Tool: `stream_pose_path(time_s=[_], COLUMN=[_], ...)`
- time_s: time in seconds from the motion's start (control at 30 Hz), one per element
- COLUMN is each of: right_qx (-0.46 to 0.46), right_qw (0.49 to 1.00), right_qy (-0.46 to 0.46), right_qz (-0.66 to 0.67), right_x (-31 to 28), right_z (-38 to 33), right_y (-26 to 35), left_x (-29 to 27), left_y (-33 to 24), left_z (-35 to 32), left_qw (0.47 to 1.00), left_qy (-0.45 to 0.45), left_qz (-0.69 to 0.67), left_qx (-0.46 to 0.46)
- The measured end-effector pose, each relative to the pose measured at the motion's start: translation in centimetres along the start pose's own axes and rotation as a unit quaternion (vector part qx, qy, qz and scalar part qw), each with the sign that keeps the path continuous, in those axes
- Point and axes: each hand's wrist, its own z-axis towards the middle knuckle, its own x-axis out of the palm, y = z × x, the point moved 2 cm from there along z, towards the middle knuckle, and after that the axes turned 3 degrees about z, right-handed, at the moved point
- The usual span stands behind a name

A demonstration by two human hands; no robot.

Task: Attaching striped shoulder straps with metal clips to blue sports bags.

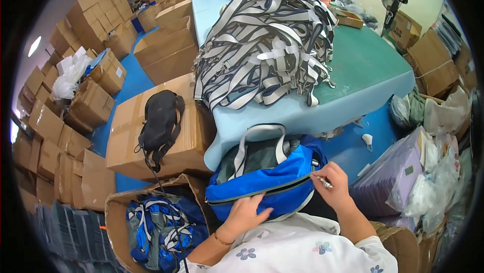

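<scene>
A blue and grey duffel bag rests in front of me against the table's near edge, its pale webbing handles standing up. Along its near side a dark zipper is parted in a long slit. My left hand lies on the near panel with thumb and fingers apart, fingertips at the slit. At the slit's right end, my right hand pinches the zipper between thumb and finger; the pull itself is hidden. A small white striped thing shows within that hand, too small to name.
A heap of grey-and-black straps with metal clips covers much of the table. Left stand a carton bearing a black pouch and an open box of blue bags. Lilac stacked material and plastic bags stand right.
</scene>
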Motion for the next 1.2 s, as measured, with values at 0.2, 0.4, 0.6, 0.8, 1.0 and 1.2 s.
stream_pose_path(time_s=[0.2,0.4,0.6,0.8,1.0,1.2], right_qx=[-0.118,-0.272,-0.153,-0.239,-0.119,-0.086], right_qw=[0.992,0.956,0.955,0.951,0.99,0.979], right_qy=[0.037,0.112,0.249,0.176,0.043,0.112], right_qz=[-0.008,0.004,-0.046,-0.088,-0.06,-0.146], right_x=[2.1,2.3,2.3,2.8,-4.5,-4.1], right_z=[-0.8,-0.7,1.6,0.6,2.0,3.0], right_y=[6.1,7.5,4.5,-1.2,-5.0,0.2], left_x=[1.5,2.6,1.3,-1.4,-5.1,0.2], left_y=[-3.6,-3.1,-3.6,-1.3,7.2,10.1], left_z=[0.4,0.7,0.6,0.5,-4.1,-3.2], left_qw=[0.982,0.966,0.959,0.935,0.9,0.831], left_qy=[-0.111,-0.123,-0.144,-0.307,-0.407,-0.292], left_qz=[-0.127,-0.168,-0.204,0.099,0.022,-0.397], left_qx=[0.09,0.155,0.136,0.145,-0.152,-0.258])
